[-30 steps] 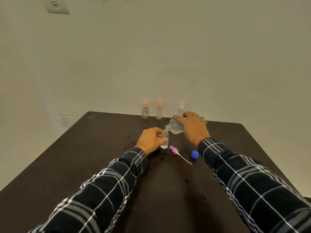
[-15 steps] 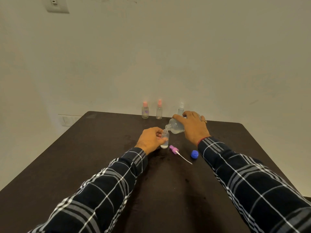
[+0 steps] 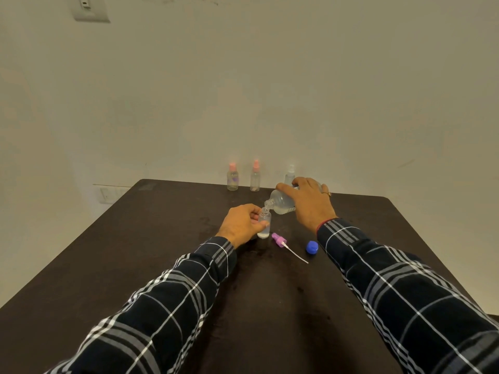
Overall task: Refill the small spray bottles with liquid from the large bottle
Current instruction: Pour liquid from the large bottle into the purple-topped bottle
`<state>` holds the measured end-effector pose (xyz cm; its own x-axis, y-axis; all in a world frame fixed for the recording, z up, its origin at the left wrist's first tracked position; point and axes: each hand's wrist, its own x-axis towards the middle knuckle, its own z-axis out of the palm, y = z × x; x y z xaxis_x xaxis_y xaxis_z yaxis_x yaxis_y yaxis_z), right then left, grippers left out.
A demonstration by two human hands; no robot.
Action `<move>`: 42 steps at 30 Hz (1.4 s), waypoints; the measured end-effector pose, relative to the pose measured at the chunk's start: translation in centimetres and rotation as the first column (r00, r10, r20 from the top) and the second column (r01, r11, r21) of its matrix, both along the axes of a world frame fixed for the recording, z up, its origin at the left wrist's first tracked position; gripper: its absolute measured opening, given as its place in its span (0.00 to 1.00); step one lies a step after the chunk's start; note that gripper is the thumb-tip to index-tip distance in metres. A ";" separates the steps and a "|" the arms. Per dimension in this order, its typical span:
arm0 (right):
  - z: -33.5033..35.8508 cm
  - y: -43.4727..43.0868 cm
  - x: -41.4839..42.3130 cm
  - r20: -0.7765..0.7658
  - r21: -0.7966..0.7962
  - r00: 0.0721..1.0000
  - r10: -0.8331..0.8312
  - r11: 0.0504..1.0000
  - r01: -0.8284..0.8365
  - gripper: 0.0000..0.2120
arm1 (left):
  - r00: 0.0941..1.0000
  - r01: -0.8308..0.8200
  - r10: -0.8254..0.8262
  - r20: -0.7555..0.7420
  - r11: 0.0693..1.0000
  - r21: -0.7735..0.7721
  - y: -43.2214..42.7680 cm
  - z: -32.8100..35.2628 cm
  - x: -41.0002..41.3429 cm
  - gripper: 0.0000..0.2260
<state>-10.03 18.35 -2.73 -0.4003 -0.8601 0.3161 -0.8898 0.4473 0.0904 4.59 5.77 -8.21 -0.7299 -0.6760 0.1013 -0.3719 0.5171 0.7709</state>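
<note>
My left hand [image 3: 241,222] grips a small clear spray bottle [image 3: 264,225] that stands uncapped on the dark table [image 3: 135,252]. My right hand [image 3: 307,202] holds the large clear bottle [image 3: 280,202] tilted on its side, its open neck right over the small bottle's mouth. A little liquid shows at the small bottle's bottom. The purple spray head [image 3: 279,240] with its white tube lies on the table just right of the small bottle. A blue cap [image 3: 312,247] lies further right.
Two small bottles with pink spray tops [image 3: 232,177] [image 3: 255,176] and one with a clear top [image 3: 290,175] stand in a row at the table's far edge, against the wall. A wall socket [image 3: 108,194] sits left of the table.
Almost nothing has moved. Both hands keep their hold, and the large bottle stays tilted over the small one.
</note>
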 end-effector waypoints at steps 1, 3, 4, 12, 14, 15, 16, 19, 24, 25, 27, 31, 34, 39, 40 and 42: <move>0.0 0.0 0.0 0.002 0.000 1.000 -0.001 1.000 0.001 0.33 | 1.000 0.000 0.000 -0.001 1.000 0.000 0.0 0.0 0.0 0.15; 0.0 0.0 0.0 0.002 -0.001 1.000 0.001 1.000 -0.001 0.33 | 1.000 0.000 0.000 -0.002 1.000 -0.002 0.0 0.0 0.0 0.15; 0.0 0.0 0.0 0.004 -0.001 1.000 0.001 1.000 -0.001 0.33 | 1.000 0.000 0.000 -0.001 1.000 -0.004 0.0 0.0 0.0 0.15; -0.1 -0.1 0.0 0.012 0.005 1.000 -0.002 1.000 0.002 0.34 | 1.000 0.008 -0.008 0.009 1.000 -0.003 -0.2 -0.1 0.0 0.15; -0.1 -0.1 0.0 0.019 0.007 1.000 -0.003 1.000 0.003 0.34 | 1.000 0.010 -0.010 0.008 1.000 -0.005 -0.2 -0.2 -0.1 0.15; -0.1 -0.1 0.0 0.023 0.009 1.000 -0.004 1.000 0.004 0.34 | 1.000 0.009 -0.009 0.009 1.000 -0.008 -0.2 -0.2 -0.1 0.15; -0.1 -0.1 0.0 0.026 0.009 1.000 -0.005 1.000 0.005 0.34 | 1.000 0.008 -0.008 0.009 1.000 -0.007 -0.2 -0.2 -0.1 0.15; -0.3 -0.1 0.0 0.030 -0.002 1.000 -0.006 1.000 0.006 0.34 | 1.000 0.008 -0.008 0.001 1.000 -0.001 -0.1 -0.1 0.0 0.14; -0.4 -0.1 0.0 0.042 -0.007 0.999 -0.013 1.000 0.013 0.34 | 1.000 0.010 -0.010 0.001 1.000 -0.010 -0.3 -0.2 -0.1 0.15; -0.4 -0.1 0.0 0.043 -0.006 0.999 -0.013 1.000 0.013 0.34 | 1.000 0.013 -0.013 0.005 1.000 -0.016 -0.3 -0.2 -0.1 0.15; -0.4 -0.1 0.0 0.033 -0.013 0.999 -0.010 1.000 0.010 0.34 | 1.000 0.013 -0.013 0.000 0.999 -0.030 -0.3 -0.3 -0.2 0.15; -0.5 -0.1 -0.1 0.026 -0.024 1.000 -0.010 1.000 0.010 0.35 | 1.000 0.006 -0.007 -0.016 0.999 -0.048 -0.3 -0.5 -0.1 0.15; -0.6 -0.1 -0.1 0.034 -0.025 0.999 -0.011 1.000 0.012 0.35 | 1.000 0.007 -0.007 -0.016 0.999 -0.046 -0.3 -0.4 0.0 0.15; -0.6 -0.1 0.0 0.034 -0.026 0.999 -0.008 1.000 0.009 0.34 | 1.000 0.013 -0.012 0.006 0.999 -0.036 -0.3 -0.2 -0.1 0.15; -0.5 -0.1 0.0 0.034 -0.025 0.999 -0.007 1.000 0.008 0.34 | 1.000 0.012 -0.012 0.007 0.999 -0.034 -0.2 -0.1 -0.1 0.15; -0.5 -0.1 0.0 0.024 -0.021 1.000 -0.005 1.000 0.006 0.34 | 1.000 0.010 -0.010 0.009 0.999 -0.034 -0.2 -0.1 -0.1 0.16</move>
